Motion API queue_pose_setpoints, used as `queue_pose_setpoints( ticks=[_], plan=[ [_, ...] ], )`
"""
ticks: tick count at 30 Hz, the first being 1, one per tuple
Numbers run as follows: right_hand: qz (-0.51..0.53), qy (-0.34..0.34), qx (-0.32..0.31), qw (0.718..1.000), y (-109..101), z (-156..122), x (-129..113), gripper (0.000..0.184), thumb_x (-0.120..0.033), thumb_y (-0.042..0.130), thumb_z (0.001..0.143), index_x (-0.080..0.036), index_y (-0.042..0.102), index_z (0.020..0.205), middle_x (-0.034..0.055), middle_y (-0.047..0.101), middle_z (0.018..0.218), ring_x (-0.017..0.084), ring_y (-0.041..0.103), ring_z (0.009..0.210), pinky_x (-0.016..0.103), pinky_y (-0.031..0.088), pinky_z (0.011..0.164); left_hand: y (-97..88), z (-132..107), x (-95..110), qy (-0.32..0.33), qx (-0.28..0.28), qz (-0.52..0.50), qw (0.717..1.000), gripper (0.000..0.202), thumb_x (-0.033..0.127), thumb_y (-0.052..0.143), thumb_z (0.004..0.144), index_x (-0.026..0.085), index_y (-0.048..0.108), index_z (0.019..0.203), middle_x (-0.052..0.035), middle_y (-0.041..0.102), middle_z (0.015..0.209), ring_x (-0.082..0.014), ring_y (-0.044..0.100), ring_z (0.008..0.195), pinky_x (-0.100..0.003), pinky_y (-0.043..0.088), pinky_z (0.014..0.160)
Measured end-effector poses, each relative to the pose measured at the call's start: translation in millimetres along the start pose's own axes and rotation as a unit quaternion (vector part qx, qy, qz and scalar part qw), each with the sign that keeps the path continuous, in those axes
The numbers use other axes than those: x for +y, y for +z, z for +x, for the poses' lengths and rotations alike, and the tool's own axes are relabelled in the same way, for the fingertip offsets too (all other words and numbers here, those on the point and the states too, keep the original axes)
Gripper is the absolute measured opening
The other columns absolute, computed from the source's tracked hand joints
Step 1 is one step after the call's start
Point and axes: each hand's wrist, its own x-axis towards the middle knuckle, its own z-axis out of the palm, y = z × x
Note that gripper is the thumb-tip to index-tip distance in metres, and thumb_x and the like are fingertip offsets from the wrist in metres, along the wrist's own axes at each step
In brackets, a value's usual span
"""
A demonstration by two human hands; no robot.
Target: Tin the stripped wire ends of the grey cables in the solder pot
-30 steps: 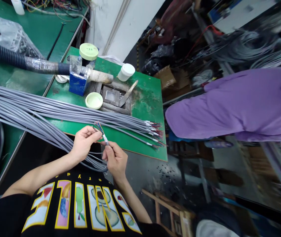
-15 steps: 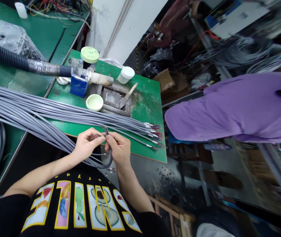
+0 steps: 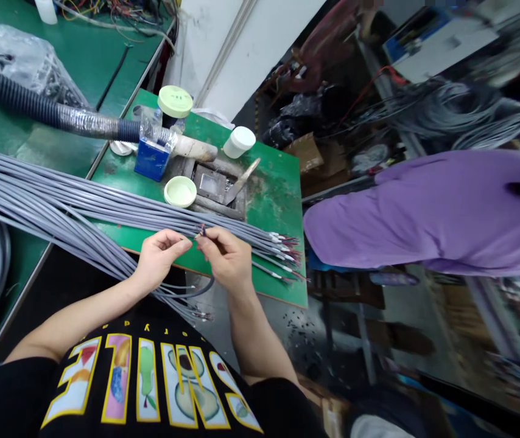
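My right hand is closed around the end of a grey cable, which bends down below it. Short dark and coloured wires stick up past its thumb and forefinger. Facing it, with a small gap between the fingertips, my left hand is closed in a pinch; what lies in it is too small to make out. Behind both hands a bundle of grey cables runs across the green table, its stripped ends showing white bands and reddish wires. More cables slant down beneath my left hand.
A solder pot with a scraper sits behind the cables. Around it are a pale green lid, a white cup, a blue box and a ribbed hose. A person in purple is at the right.
My hands have moved apart slightly, the right one shifting right. The wire ends in it now bunch closer to the fingers. The view has shifted a little.
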Motion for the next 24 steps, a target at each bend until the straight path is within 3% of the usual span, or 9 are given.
queue_pose_setpoints(
  ticks=[4, 8, 13, 18, 24],
  plan=[
    [-0.041, -0.026, -0.032, 0.998, -2.8, 27.3, -6.6, 0.017, -0.029, 0.055, 0.082, -0.018, 0.060, 0.069, -0.0015, 0.057, 0.061, 0.011, 0.048, 0.053, 0.024, 0.038, 0.053, -0.2, 7.6, 1.9, -0.009, -0.003, -0.010, 1.000, 0.033, 0.044, 0.078, 0.062, 0.015, 0.062, 0.064, 0.0027, 0.058, 0.056, -0.0080, 0.048, 0.053, -0.022, 0.042, 0.056],
    [-0.151, -0.051, -0.074, 0.984, -7.7, 68.3, -4.5, 0.020, -0.026, 0.054, 0.080, -0.017, 0.058, 0.063, -0.0014, 0.053, 0.057, 0.011, 0.046, 0.054, 0.024, 0.034, 0.054, -15.1, 13.6, 10.3, 0.038, -0.036, 0.119, 0.992, 0.024, 0.038, 0.073, 0.068, 0.016, 0.064, 0.068, 0.0009, 0.062, 0.062, -0.0099, 0.051, 0.057, -0.023, 0.042, 0.057],
    [-0.351, 0.003, -0.175, 0.920, -1.6, 118.7, 4.2, 0.018, -0.022, 0.057, 0.079, -0.016, 0.064, 0.063, 0.0020, 0.062, 0.062, 0.014, 0.051, 0.059, 0.026, 0.032, 0.056, -39.6, 18.3, 8.1, 0.146, -0.091, 0.370, 0.913, 0.009, 0.024, 0.064, 0.077, 0.018, 0.065, 0.070, -0.0001, 0.062, 0.066, -0.0126, 0.054, 0.064, -0.025, 0.041, 0.064],
    [-0.472, 0.040, -0.259, 0.842, 15.1, 137.9, 0.0, 0.021, -0.021, 0.053, 0.082, -0.015, 0.073, 0.080, 0.0097, 0.073, 0.083, 0.021, 0.062, 0.076, 0.027, 0.037, 0.065, -48.3, 21.6, -6.4, 0.174, -0.112, 0.490, 0.847, 0.011, 0.024, 0.060, 0.082, 0.019, 0.064, 0.074, -0.0008, 0.062, 0.067, -0.0146, 0.055, 0.066, -0.026, 0.040, 0.064],
    [-0.509, 0.043, -0.282, 0.812, 22.1, 142.1, -0.7, 0.024, -0.020, 0.051, 0.084, -0.014, 0.074, 0.085, 0.0137, 0.074, 0.093, 0.026, 0.065, 0.086, 0.028, 0.040, 0.067, -48.5, 21.0, -10.4, 0.200, -0.123, 0.520, 0.821, 0.010, 0.025, 0.059, 0.084, 0.020, 0.064, 0.077, -0.0008, 0.063, 0.068, -0.0150, 0.055, 0.067, -0.027, 0.039, 0.066]
  ],
)
